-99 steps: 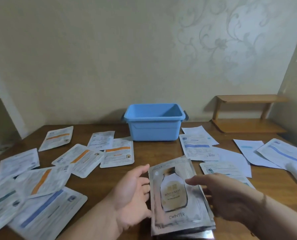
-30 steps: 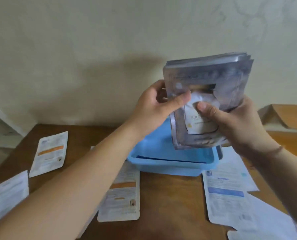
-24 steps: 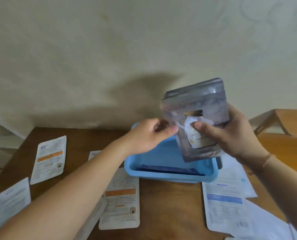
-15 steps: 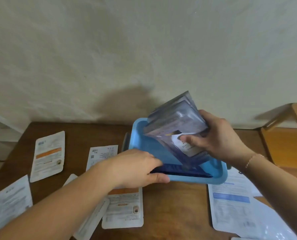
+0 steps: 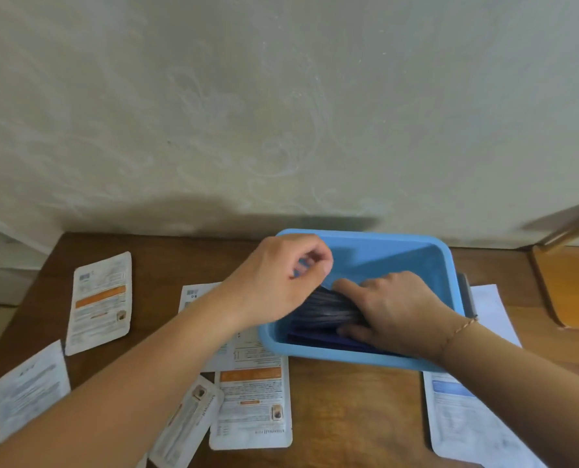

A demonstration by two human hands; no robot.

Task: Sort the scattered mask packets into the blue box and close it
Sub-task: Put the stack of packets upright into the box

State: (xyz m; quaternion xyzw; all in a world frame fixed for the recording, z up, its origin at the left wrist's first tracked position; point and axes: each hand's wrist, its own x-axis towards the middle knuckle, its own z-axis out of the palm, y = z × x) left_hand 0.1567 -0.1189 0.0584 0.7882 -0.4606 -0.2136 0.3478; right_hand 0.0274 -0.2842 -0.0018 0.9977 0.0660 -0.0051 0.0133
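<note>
The blue box (image 5: pixel 365 358) stands open on the wooden table (image 5: pixel 355 410) by the wall. Inside it, my right hand (image 5: pixel 392 312) grips a stack of silver mask packets (image 5: pixel 326 310), thumb in front and fingers over the top. The stack lies tilted over a dark blue flat thing (image 5: pixel 315 340) on the box floor. My left hand (image 5: pixel 278 285) hovers over the box's left rim and the stack's left end, fingers loosely curled, nothing seen in them. White packets lie scattered around: orange-striped ones (image 5: pixel 100 302) (image 5: pixel 252 407) and a blue-striped one (image 5: pixel 463 420).
More white packets lie at the left edge (image 5: pixel 31 386), under my left forearm (image 5: pixel 186 423) and behind the box on the right (image 5: pixel 490 309). A wooden shelf (image 5: pixel 568 288) stands at the far right. The wall rises right behind the box.
My right hand has lowered the silver stack from above the box down into it. My left hand let go of the stack, touched the front rim, then moved over the left rim.
</note>
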